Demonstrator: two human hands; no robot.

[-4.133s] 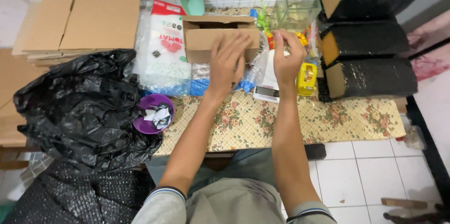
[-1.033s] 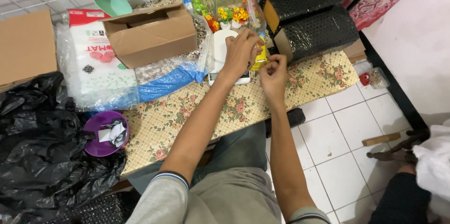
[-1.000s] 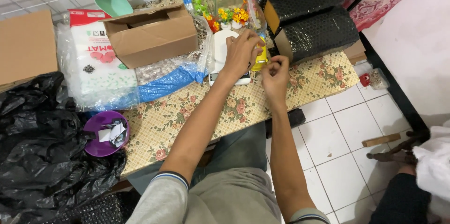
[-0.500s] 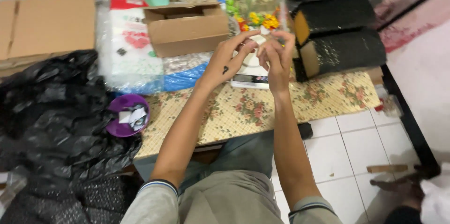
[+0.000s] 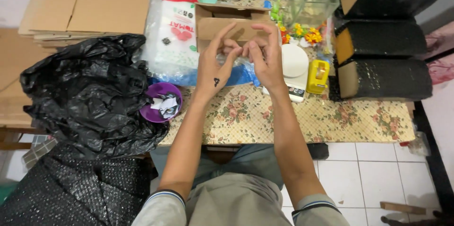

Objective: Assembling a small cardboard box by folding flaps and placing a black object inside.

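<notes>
Both hands meet above the table, the left hand (image 5: 213, 67) and right hand (image 5: 265, 58) each pinching a small clear plastic bit (image 5: 230, 57) between thumb and forefinger, other fingers fanned upward (its long axis cannot be told), midway between them, neither hand nearer.

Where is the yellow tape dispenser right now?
In the head view, the yellow tape dispenser sits on the floral tablecloth to the right of the right hand, between the white kitchen scale and the black wrapped blocks.
</notes>
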